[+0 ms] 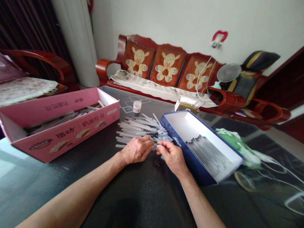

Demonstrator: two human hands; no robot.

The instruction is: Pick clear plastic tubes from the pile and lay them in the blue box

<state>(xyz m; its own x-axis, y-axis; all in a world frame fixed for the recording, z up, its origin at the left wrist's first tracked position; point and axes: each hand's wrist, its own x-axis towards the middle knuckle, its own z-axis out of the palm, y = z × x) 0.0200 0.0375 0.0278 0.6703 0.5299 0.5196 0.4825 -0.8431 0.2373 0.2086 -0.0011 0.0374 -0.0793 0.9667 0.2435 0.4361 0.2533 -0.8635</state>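
Note:
A loose pile of pale, flat, translucent strips (133, 126) lies on the dark tabletop. At its near edge my left hand (137, 149) is closed, knuckles up, with the fingertips pointing right. Almost touching it, my right hand (171, 155) pinches thumb against forefinger. Whatever sits between the fingertips of either hand is too small to make out. Just right of my right hand stands an open blue box (190, 158) with a white inside. Several thin, dark-ended sticks (206, 155) lie side by side in it, seemingly in clear sleeves.
On the left stands a long pink carton (95, 126) with more strips inside. A small white tub (137, 107) and a tissue box (186, 106) are beyond the pile. Green-white plastic bag (239, 147), tape roll (244, 180) and white cables lie right. A wooden sofa (111, 65) stands behind.

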